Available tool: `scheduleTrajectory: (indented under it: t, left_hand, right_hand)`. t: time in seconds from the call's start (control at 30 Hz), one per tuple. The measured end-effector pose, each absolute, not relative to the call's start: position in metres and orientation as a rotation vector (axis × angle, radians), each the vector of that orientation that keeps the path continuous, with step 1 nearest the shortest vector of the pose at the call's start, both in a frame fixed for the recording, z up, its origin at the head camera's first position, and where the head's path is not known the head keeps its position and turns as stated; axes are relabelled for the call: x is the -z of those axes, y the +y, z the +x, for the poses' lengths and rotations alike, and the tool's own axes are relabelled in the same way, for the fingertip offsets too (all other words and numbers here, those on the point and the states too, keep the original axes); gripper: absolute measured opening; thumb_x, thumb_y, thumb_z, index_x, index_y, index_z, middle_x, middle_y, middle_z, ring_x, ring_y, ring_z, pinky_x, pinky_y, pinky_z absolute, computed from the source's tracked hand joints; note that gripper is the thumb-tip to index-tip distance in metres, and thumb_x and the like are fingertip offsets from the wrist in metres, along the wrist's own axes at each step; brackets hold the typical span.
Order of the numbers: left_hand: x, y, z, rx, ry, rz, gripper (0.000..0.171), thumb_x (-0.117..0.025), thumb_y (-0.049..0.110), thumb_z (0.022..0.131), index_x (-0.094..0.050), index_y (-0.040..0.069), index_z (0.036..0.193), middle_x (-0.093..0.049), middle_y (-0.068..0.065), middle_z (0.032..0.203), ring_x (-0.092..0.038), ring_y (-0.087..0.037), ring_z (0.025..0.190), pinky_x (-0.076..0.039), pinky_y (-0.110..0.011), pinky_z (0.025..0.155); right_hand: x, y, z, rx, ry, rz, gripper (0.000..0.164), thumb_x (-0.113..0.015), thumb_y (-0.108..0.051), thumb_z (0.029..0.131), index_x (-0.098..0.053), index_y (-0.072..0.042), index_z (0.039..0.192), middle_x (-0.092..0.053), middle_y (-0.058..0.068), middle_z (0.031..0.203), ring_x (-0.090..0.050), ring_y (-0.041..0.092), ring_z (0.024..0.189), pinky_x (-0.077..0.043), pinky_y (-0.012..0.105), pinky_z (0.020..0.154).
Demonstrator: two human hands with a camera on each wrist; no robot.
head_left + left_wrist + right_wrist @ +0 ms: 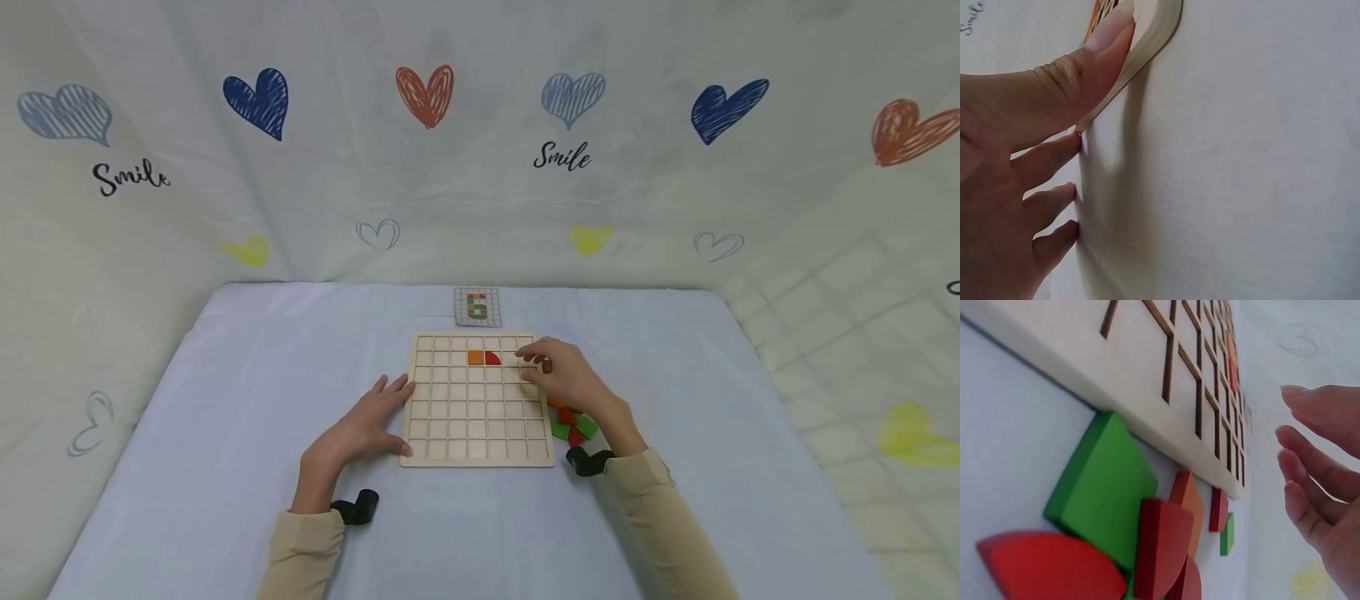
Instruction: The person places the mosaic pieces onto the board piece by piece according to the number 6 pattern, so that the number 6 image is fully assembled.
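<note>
A wooden grid board [457, 409] lies on the white cloth. My left hand [365, 423] rests along its left side with fingers spread. In the left wrist view the thumb [1079, 69] lies on the board's rim. An orange square [476, 357] and a red quarter-circle [492, 358] sit side by side in the board's second row. My right hand [570, 377] hovers over the upper right edge of the board. Its thumb and fingers stand apart in the right wrist view, with nothing between them. Partly behind that hand a red piece [547, 366] shows.
Several loose pieces lie in a pile by the board's right side, among them a green square [1107, 487] and a red rounded piece [1163, 544]. Beyond the board lies a grid card [477, 307] with a colored figure. A patterned curtain [480, 183] hangs behind the table.
</note>
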State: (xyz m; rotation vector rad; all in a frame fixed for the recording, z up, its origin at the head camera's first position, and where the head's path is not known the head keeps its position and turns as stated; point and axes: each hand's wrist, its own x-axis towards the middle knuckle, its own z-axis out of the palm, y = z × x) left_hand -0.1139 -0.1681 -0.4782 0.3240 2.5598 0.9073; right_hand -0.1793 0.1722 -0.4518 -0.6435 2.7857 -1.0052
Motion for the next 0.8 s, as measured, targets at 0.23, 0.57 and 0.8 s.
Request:
scheduleTrajectory:
  t: [0.23,0.57,0.8]
  left_hand:
    - [0.478,-0.168,-0.116,-0.891,2.563,0.322,0.102,-0.091,0.016,0.075,-0.035,0.005,0.160,-0.022,-0.013,0.171,-0.005,-0.043,0.159,-0.018,-0.065,0.125]
    - [0.479,-0.166,-0.117,-0.889,2.558,0.310,0.103,-0.091,0.015,0.074,-0.035,0.005,0.160,-0.023,-0.013,0.171,-0.005,-0.043,0.159,-0.018,-0.065,0.125]
    - [0.477,-0.166,-0.116,-0.890,2.555,0.305,0.103,-0.091,0.014,0.074,-0.035,0.005,0.160,-0.022,-0.012,0.171,-0.005,-0.043,0.159,-0.018,-0.064,0.125]
  right_hand:
    - [0.459,0.189,-0.177,1.045,2.842,-0.570,0.031,-0.073,-0.006,0.093,-0.072,-0.002,0.124,-0.073,0.013,0.117,-0.064,0.029,0.097,-0.056,0.045,0.086]
    - [0.474,0.202,-0.181,0.982,2.911,-0.470,0.030,-0.071,-0.005,0.094,-0.071,0.001,0.123,-0.071,0.017,0.119,-0.065,0.033,0.105,-0.058,0.049,0.090]
    - [0.480,0.201,-0.184,0.955,2.909,-0.387,0.030,-0.071,-0.006,0.093,-0.071,0.005,0.121,-0.070,0.020,0.116,-0.065,0.036,0.103,-0.060,0.050,0.089]
